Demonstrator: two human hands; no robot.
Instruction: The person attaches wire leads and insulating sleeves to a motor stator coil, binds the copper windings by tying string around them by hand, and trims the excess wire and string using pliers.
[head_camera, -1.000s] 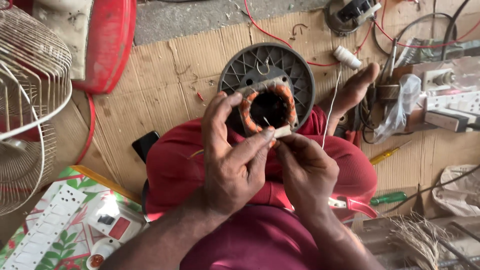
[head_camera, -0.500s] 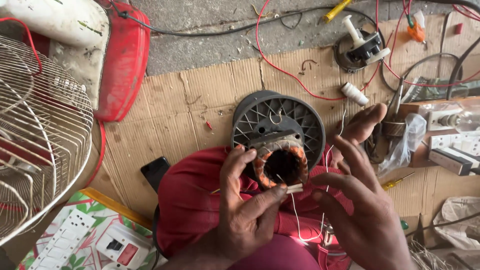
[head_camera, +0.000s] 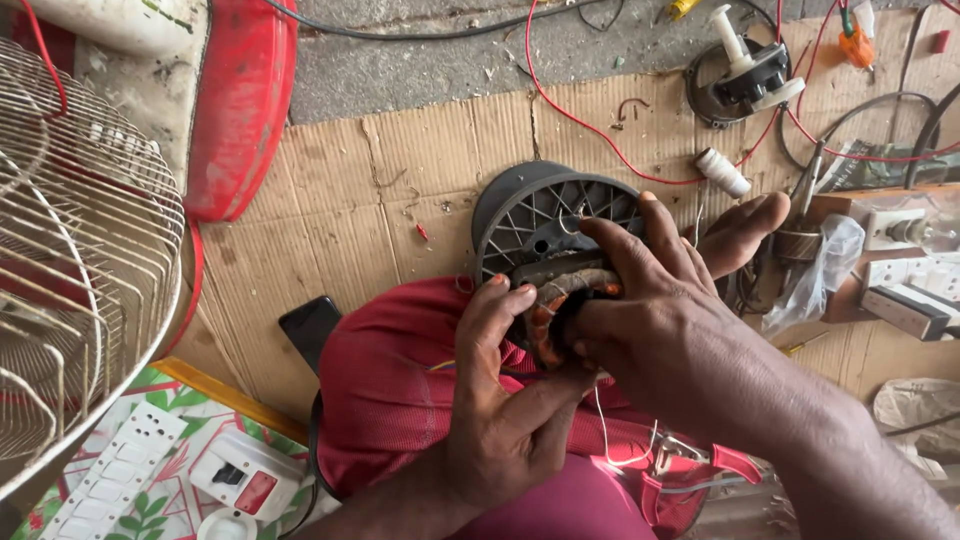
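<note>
Stator (head_camera: 560, 300) with copper-coloured windings sits on the person's lap, on red cloth (head_camera: 400, 390), over the near middle of the cardboard (head_camera: 340, 200) that covers the floor. It lies just ahead of both hands, its bore facing up toward the camera, with a grey finned motor housing (head_camera: 545, 210) touching it on the far side. Left hand (head_camera: 510, 420) comes from below, fingers curled against the stator's left rim, holding it steady. Right hand (head_camera: 660, 320) is draped over the top and right side, fingertips pressed into the windings; whether they pinch a wire I cannot tell. A thin white thread (head_camera: 605, 440) hangs beneath the hands. Right hand is nearer the bore. A wire fan guard (head_camera: 80, 250) stands at the left edge.
</note>
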